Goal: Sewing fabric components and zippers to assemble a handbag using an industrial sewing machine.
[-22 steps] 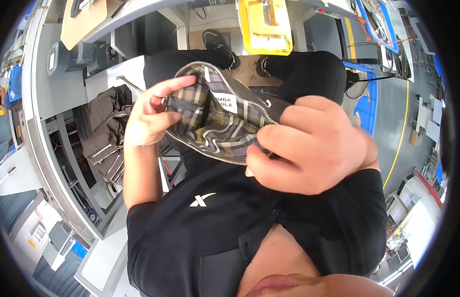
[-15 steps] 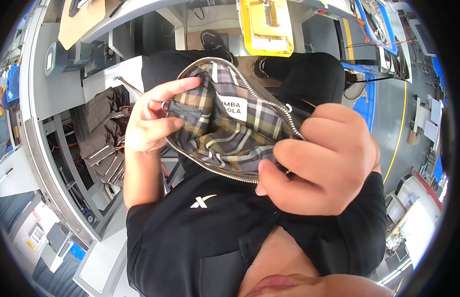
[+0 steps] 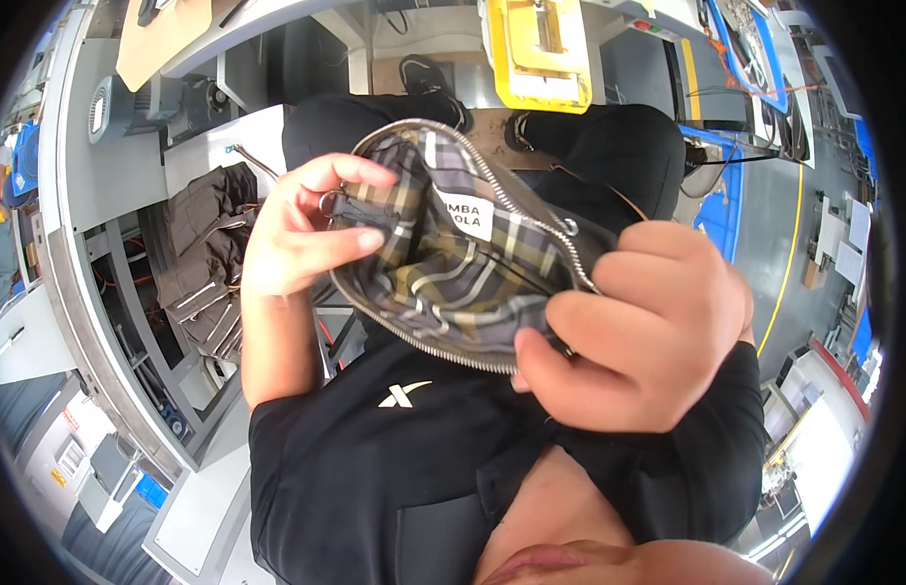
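Stretched between my hands is a dark zippered pouch point(image 3: 443, 327), its mouth gaping. It has a plaid lining in grey, olive and white, with a white sewn label point(image 3: 472, 216) on the inner wall. Silver zipper teeth run along both edges of the opening. My left hand point(image 3: 292, 229) grips the pouch's left end, thumb and index finger reaching over the rim onto the lining beside a metal ring point(image 3: 327, 203). At the other end, my right hand point(image 3: 648, 327) is closed on the pouch edge in a fist, hiding that corner.
Dark brown bags with zippers point(image 3: 209, 258) lie heaped at the left. Ahead are a yellow fixture point(image 3: 539, 93) and a tan sheet point(image 3: 160, 44) on the bench edge. A grey motor point(image 3: 126, 109) sits under the bench at the left.
The pouch has shifted slightly right and down at its right end with my right hand. My left thumb has slid a little farther in over the lining.
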`<act>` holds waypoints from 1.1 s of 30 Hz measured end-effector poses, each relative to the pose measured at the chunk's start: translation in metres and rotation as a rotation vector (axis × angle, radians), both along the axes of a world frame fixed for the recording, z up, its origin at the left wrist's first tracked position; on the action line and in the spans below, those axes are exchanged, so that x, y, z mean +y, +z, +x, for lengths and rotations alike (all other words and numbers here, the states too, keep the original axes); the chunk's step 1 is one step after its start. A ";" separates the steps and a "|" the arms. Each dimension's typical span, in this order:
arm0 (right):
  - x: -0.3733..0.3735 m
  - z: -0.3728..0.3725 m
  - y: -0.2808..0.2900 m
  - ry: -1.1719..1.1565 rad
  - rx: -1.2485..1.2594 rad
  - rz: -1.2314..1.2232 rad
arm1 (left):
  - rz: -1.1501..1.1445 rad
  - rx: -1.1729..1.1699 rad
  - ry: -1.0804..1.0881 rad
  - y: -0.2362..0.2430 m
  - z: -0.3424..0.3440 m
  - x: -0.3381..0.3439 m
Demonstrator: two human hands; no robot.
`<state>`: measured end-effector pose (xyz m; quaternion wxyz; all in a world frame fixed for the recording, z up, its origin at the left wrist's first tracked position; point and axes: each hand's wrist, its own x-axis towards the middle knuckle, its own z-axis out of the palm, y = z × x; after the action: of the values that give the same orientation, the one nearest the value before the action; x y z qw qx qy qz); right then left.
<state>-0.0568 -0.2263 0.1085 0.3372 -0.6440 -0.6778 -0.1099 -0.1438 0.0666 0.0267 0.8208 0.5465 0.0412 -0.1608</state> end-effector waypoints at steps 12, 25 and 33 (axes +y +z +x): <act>0.046 -0.015 -0.112 -0.195 -0.201 -0.317 | 1.431 -0.406 0.582 -0.049 -0.023 0.082; 0.147 -0.003 -0.199 -0.268 0.545 -0.396 | 0.608 0.014 0.366 -0.077 -0.082 0.116; 0.112 -0.011 -0.210 -0.096 0.331 -0.478 | 0.526 -0.002 0.335 -0.123 -0.077 0.138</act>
<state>-0.0675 -0.1146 -0.1012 0.2764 -0.7457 -0.5891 0.1433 -0.2205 0.2045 -0.0961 0.6664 0.7259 0.1701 -0.0065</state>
